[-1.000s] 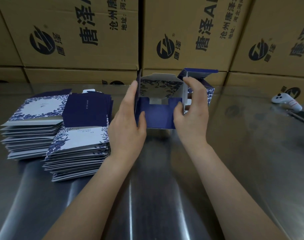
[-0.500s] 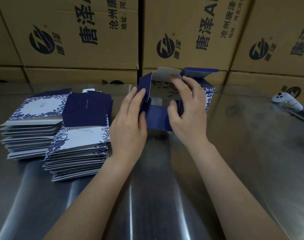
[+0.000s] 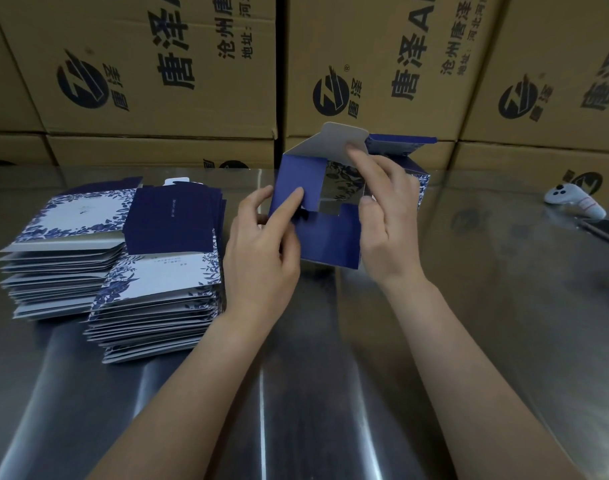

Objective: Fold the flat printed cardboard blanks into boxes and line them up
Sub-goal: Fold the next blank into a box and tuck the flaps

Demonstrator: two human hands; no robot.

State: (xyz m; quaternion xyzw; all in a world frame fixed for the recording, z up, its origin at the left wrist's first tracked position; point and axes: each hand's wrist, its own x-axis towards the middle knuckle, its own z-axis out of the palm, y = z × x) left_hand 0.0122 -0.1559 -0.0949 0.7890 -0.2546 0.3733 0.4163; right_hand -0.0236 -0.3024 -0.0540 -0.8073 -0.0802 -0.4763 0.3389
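I hold a half-folded blue box with a white floral print above the steel table, its open end facing me. My left hand grips its left side and presses a blue side flap inward with the fingertips. My right hand holds the right side, index finger on the white top flap. Behind it stands a finished box, mostly hidden. Two stacks of flat blanks lie to the left.
Large brown shipping cartons form a wall along the table's far edge. A white handheld controller and a dark flat object lie at the right.
The left side flap has swung further inward across the opening under my left fingers. My right index finger has moved onto the white top flap, which tilts toward me.
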